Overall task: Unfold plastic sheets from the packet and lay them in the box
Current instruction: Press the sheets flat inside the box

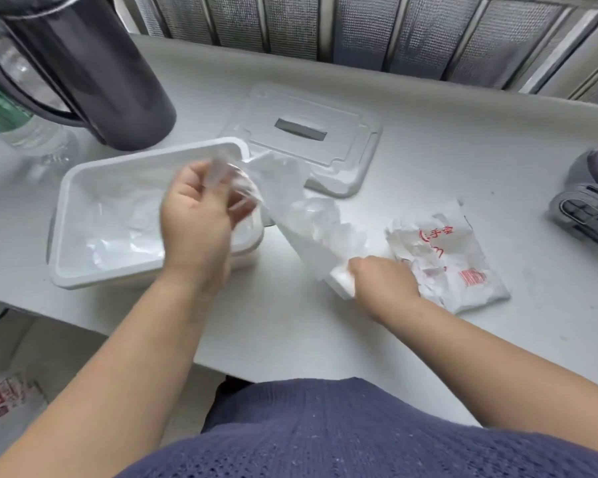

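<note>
A white rectangular box [66, 208] sits on the table at the left, with crumpled clear plastic sheets [125, 215] lying inside. My left hand [197, 219] hovers over the box's right end, blurred, pinching one end of a translucent plastic sheet [304, 215]. The sheet stretches down and right to my right hand [384, 284], which grips a folded white wad of sheets [340, 282] on the table. Just right of that hand lies the crumpled white packet [463, 270] with red printing.
The box's clear lid [346, 146] with a slot lies behind the box. A dark kettle [94, 81] and a plastic bottle [32, 132] stand at the back left. A grey and purple object [591, 208] sits at the right edge. The table's front edge runs near my body.
</note>
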